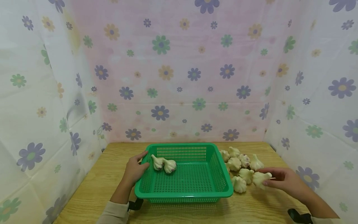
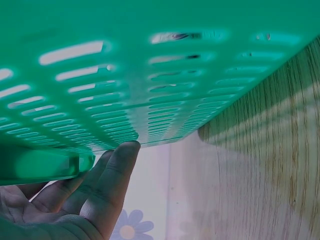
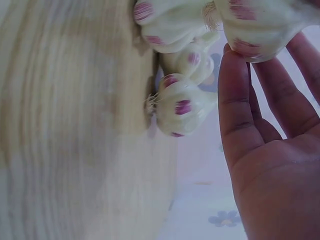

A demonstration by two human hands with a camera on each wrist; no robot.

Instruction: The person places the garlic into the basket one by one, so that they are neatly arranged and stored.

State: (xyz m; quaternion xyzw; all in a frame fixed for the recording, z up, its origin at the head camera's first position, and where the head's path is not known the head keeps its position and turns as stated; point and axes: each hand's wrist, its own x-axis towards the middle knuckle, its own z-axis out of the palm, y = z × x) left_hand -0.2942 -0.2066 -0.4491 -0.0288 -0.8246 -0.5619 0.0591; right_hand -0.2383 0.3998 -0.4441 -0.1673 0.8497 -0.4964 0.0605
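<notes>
Green basket (image 1: 184, 195) is sitting left of the right grip (image 1: 289, 181), which is pinching a garlic bulb (image 1: 259, 179), stem (image 1: 269, 175) rightward; the left grip (image 1: 135, 169) is holding the basket's left rim (image 1: 138, 186).

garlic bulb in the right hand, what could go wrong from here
The right hand pinches the garlic bulb in its fingertips, so it might slip. The loose bulbs lie close beside the green basket, so a nudge could set one rolling. Carried low toward the basket, the held bulb might clip the right rim.
</notes>
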